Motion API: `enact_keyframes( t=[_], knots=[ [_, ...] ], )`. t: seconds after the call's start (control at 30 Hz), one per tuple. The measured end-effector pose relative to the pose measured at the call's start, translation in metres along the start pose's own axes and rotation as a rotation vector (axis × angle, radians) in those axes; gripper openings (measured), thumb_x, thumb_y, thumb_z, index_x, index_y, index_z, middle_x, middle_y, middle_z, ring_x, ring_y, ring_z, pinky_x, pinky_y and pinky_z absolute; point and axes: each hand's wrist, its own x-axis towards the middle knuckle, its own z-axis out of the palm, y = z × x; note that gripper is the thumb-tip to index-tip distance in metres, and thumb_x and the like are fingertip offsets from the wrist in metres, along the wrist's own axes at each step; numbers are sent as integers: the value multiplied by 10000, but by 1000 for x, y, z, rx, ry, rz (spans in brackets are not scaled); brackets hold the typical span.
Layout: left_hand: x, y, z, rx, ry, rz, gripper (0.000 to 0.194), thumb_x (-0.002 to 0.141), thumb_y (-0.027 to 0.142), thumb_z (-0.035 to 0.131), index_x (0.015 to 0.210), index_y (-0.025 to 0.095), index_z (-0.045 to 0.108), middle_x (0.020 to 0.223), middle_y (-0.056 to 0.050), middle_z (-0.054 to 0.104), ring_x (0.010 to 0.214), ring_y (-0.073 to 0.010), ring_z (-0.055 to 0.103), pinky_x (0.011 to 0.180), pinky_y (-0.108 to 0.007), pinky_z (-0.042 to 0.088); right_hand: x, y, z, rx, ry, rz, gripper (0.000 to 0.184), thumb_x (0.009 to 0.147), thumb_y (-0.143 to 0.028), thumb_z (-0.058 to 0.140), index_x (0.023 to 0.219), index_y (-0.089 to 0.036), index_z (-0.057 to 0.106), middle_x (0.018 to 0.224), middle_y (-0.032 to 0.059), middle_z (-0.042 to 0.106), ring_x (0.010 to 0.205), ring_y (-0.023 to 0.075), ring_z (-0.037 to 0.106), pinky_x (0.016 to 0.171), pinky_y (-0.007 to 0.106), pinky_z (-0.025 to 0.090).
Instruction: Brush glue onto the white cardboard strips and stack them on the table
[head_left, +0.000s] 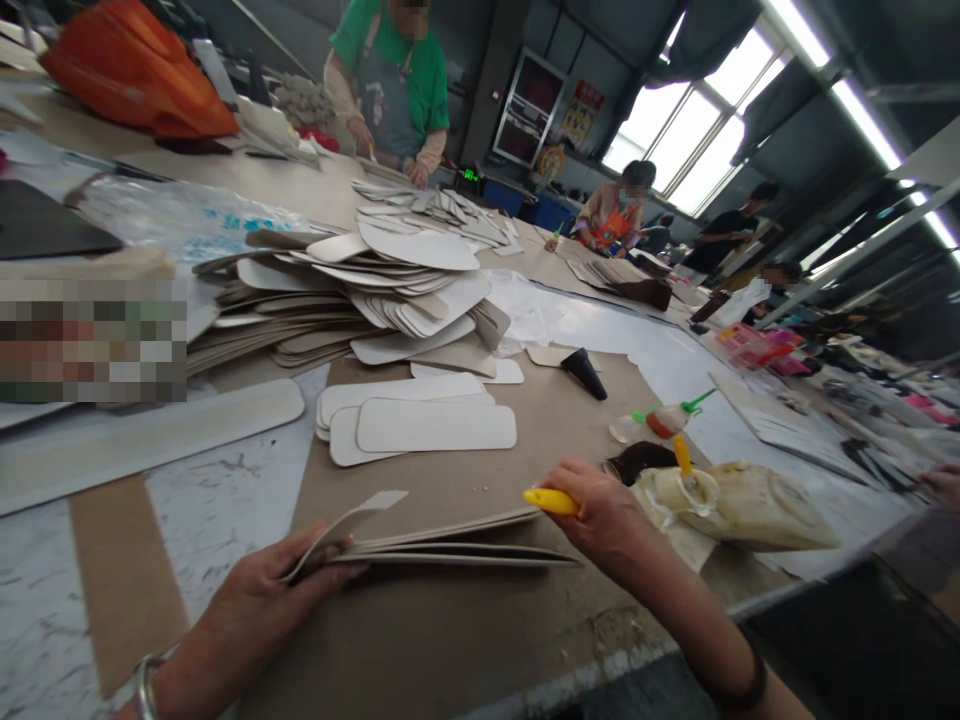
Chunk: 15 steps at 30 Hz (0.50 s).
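My left hand (274, 590) is closed on the near end of a thin stack of long flat board pieces (450, 540), its thumb bending up the top piece's corner. The stack lies across a brown cardboard sheet (420, 630) in front of me. My right hand (604, 515) sits at the stack's far end, fingers wrapped round a yellow-handled tool (551, 500). Just right of that hand is a glue-caked container (739, 505) with a yellow brush handle standing in it.
A small pile of rounded white pieces (427, 425) lies beyond my hands, with a big heap of similar pieces (352, 295) behind. A black cone (585, 372) and a green-tipped squeeze bottle (664, 417) sit to the right. Other people work at the table's far side.
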Motion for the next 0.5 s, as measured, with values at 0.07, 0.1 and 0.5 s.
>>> enact_keyframes(
  t=[0.07, 0.1, 0.5],
  knots=[
    [4, 1, 0, -11, 1, -28, 400, 561, 562, 689, 811, 251, 707, 774, 20, 719, 782, -241, 642, 670, -227, 489, -12, 15, -3, 9, 65, 34, 132, 835, -180, 506, 751, -198, 605, 760, 22, 563, 712, 153, 529, 645, 247, 377],
    [6, 3, -1, -34, -22, -49, 419, 574, 565, 691, 846, 246, 699, 804, 17, 721, 811, -245, 641, 685, -232, 488, -18, 22, -2, 15, 91, 53, 147, 848, -207, 494, 746, -199, 600, 756, 23, 561, 706, 155, 530, 644, 254, 381],
    [31, 23, 3, -381, -229, -299, 447, 504, 515, 731, 746, 155, 623, 677, -44, 691, 620, -193, 611, 538, -238, 460, -11, 67, 44, 31, -26, 240, 284, 875, -395, 441, 962, -181, 606, 960, 101, 622, 888, 233, 576, 770, 335, 407]
  ],
)
